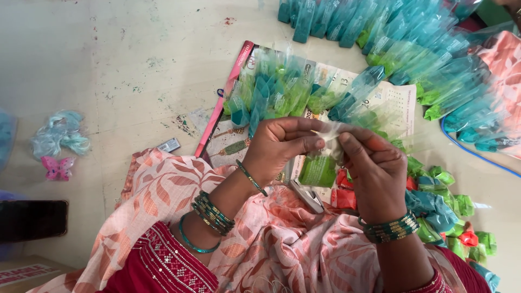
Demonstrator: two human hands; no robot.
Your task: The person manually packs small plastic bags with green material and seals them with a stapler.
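My left hand [282,144] and my right hand [372,168] meet over my lap and pinch the top of a small clear plastic packet [319,165] with green filling hanging below. Both hands wear green bangles. A long chain of joined teal and green packets [347,97] runs from just beyond my fingers across a paper calendar [399,100]. A small silver stapler [306,196] lies on my lap under the hands.
Loose green, teal and red packets [445,209] are piled at my right. More teal packets [380,27] lie at the top. A pale blue hair tie [59,133], a pink butterfly clip [57,167] and a black phone [32,220] lie at the left.
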